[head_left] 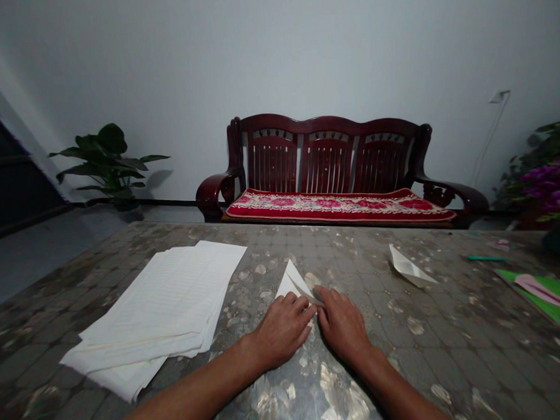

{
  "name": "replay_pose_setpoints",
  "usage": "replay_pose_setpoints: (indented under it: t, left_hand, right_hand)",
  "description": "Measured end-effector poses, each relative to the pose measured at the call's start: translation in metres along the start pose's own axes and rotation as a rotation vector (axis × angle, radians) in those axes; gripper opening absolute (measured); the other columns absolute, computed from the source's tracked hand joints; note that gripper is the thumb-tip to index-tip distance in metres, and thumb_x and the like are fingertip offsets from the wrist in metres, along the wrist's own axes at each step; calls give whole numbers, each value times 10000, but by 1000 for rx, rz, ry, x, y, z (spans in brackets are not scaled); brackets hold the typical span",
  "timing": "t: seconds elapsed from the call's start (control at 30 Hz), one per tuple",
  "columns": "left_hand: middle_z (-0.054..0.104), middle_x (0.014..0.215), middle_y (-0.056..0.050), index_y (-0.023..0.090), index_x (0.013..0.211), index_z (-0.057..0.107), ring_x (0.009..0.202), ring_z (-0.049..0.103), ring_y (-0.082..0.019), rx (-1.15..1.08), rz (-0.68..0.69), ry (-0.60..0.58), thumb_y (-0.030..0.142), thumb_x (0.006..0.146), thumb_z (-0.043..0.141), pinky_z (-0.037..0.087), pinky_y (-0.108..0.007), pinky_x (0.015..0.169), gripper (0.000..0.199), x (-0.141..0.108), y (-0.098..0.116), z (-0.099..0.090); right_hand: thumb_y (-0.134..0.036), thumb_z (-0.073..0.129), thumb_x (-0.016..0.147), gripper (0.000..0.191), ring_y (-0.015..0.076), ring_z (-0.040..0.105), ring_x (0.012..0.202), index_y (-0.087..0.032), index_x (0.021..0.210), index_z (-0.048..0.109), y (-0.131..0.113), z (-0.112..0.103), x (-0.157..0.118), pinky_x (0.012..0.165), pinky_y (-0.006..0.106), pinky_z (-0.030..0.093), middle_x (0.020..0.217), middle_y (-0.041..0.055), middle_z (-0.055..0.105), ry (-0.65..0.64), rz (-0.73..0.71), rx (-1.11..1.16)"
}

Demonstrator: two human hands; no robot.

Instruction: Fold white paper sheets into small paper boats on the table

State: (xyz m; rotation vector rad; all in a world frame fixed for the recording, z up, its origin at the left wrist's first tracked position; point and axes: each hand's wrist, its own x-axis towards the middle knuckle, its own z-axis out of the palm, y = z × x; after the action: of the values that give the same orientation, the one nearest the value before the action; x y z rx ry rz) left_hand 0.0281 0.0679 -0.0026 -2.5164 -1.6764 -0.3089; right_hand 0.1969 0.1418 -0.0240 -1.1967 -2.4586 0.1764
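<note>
A white sheet of paper (288,280), folded to a point at its far end, lies on the patterned table in front of me. My left hand (287,326) rests on its near left part, fingers curled over it and hiding much of the sheet. At the right edge, my right hand (341,319) pinches a raised flap between thumb and fingers. The fingertips of both hands nearly meet there. To the right stands a separate folded white paper piece (410,269), apart from both hands.
A stack of white paper sheets (163,302) spreads over the table's left side. At the right lie a green sheet (539,298) with a pink item (541,288) on it and a teal pen-like stick (486,258). Behind the table (406,347) stands a wooden bench (328,152).
</note>
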Motion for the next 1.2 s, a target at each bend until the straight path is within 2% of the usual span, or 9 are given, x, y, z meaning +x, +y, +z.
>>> replay_pose_setpoints:
  t: [0.2, 0.33, 0.47, 0.7, 0.8, 0.93, 1.03, 1.1, 1.2]
  left_hand:
    - [610, 1111, -58, 252, 1286, 520, 1014, 522, -278, 6, -38, -4, 277, 941, 573, 425, -420, 841, 350, -9, -9, -2]
    - [619, 1127, -48, 273, 1295, 524, 1033, 526, -275, 12, -71, -1, 265, 947, 567, 421, -421, 857, 350, -13, -13, 0]
    - [635, 1115, -37, 278, 1254, 558, 1040, 539, -264, 23, -95, 13, 241, 939, 581, 435, -414, 875, 318, -13, -11, 0]
    - [693, 974, -37, 242, 1043, 667, 951, 608, -236, -49, -98, 137, 212, 909, 611, 466, -388, 847, 149, -15, -14, 7]
    - [708, 866, -32, 218, 865, 683, 877, 638, -217, -118, -192, 229, 216, 946, 553, 483, -381, 829, 153, -13, -26, 11]
    - [704, 1220, -66, 207, 1164, 670, 1180, 612, -226, -215, -263, 305, 222, 987, 471, 457, -407, 1033, 266, 0, -50, 14]
    - [450, 1542, -103, 192, 1427, 493, 1450, 369, -262, -203, -198, 203, 301, 990, 471, 310, -476, 1185, 451, 15, -68, 19]
    - [352, 1594, -126, 170, 1498, 389, 1482, 308, -259, -208, -276, 165, 354, 1006, 427, 284, -472, 1201, 526, 24, -78, 23]
    - [378, 1574, -159, 149, 1517, 347, 1463, 352, -250, -223, -476, 134, 392, 1035, 322, 311, -450, 1186, 540, 33, -86, 31]
  right_hand:
    - [-166, 517, 889, 368, 268, 610, 1034, -214, 1248, 582, -1, -2, 0, 865, 356, 419, 1166, 99, 682, 5, 12, 25]
    - [-149, 524, 872, 302, 245, 605, 949, -200, 1160, 597, 1, -5, -2, 798, 329, 410, 1013, 72, 682, 14, 19, 109]
    - [-175, 562, 882, 174, 217, 571, 889, -213, 1037, 633, 8, -11, -8, 772, 312, 402, 924, 40, 636, -4, -100, 191]
    - [-227, 599, 924, 148, 215, 558, 922, -260, 1006, 718, 14, -17, -14, 802, 330, 411, 974, 47, 642, -7, -220, 164]
    - [-232, 576, 936, 174, 222, 554, 930, -263, 1024, 722, 14, -17, -14, 809, 347, 414, 1000, 54, 653, -2, -253, 137]
    - [-236, 546, 947, 197, 227, 562, 947, -252, 1045, 716, 14, -16, -14, 819, 359, 422, 1025, 63, 668, -7, -296, 129]
    - [-220, 512, 953, 215, 225, 570, 947, -233, 1026, 714, 14, -14, -13, 836, 365, 429, 1028, 72, 677, -5, -322, 151]
    - [-212, 499, 953, 224, 226, 574, 944, -229, 1024, 711, 15, -12, -13, 840, 367, 432, 1035, 76, 680, 1, -331, 170]
    - [-200, 495, 948, 226, 230, 578, 943, -231, 1024, 706, 16, -10, -13, 831, 368, 436, 1042, 77, 683, 11, -332, 183]
